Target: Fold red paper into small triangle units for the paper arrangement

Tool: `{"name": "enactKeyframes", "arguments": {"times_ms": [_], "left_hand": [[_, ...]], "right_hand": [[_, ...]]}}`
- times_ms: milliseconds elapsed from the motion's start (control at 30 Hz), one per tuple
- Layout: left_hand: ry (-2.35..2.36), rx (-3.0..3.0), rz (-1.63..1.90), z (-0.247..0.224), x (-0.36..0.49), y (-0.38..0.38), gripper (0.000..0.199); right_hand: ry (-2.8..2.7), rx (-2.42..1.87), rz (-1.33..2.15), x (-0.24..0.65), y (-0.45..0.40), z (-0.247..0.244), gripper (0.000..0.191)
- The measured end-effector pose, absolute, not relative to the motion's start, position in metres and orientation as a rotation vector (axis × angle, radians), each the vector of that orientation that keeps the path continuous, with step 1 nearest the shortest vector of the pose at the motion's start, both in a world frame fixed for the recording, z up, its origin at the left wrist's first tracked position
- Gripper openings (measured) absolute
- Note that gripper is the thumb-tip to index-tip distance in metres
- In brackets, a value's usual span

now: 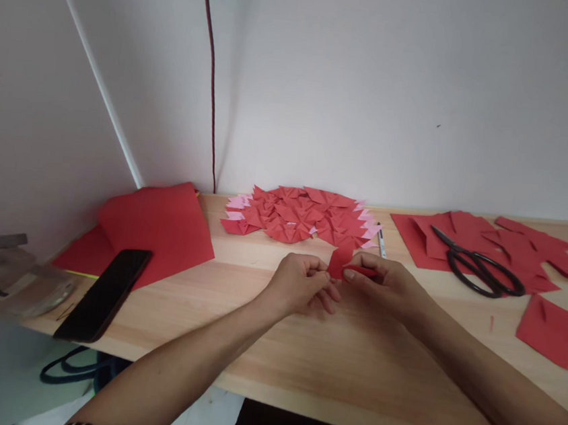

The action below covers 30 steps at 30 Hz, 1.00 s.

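Above the middle of the wooden table, both hands meet at a small piece of red paper with a folded part at its right. My left hand has its thumb and forefinger closed at the paper's left edge, the other fingers curled loosely below. Pinched between the thumb and fingers of my right hand is the paper's right side; the fingers partly hide it. Just behind the hands lies a cluster of folded red and pink paper pieces. A pen rests beside that cluster.
Black-handled scissors lie over red paper pieces at the right, with another red piece nearer. At the left, a black phone overlaps large red sheets. A clear plastic bag sits by the left edge; a dark cable runs down the wall.
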State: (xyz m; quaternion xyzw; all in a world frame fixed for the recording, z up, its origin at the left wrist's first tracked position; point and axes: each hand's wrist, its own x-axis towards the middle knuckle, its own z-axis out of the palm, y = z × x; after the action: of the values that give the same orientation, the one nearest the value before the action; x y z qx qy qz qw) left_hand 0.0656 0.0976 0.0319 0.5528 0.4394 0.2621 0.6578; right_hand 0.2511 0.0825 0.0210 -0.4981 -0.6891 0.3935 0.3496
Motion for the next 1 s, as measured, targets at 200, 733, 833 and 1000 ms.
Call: {"name": "enactKeyframes", "arguments": {"times_ms": [200,733,833,1000], "left_hand": [[0.988,1.363,0.608,0.028,0.063,0.102,0.009],[0.976,1.465,0.585,0.021,0.065,0.095,0.012],[0.995,1.475,0.584,0.023,0.065,0.096,0.007],[1.012,1.514,0.656,0.022,0.066,0.094,0.012]], "right_hand": [[-1.794,-1.323,0.976,0.252,0.083,0.022,0.018],[-1.815,-1.349,1.161,0.253,0.081,0.024,0.025],[-1.802,-1.326,1.168,0.251,0.08,0.024,0.024],[-1.805,-1.357,1.13,0.248,0.079,0.022,0.026]]}}
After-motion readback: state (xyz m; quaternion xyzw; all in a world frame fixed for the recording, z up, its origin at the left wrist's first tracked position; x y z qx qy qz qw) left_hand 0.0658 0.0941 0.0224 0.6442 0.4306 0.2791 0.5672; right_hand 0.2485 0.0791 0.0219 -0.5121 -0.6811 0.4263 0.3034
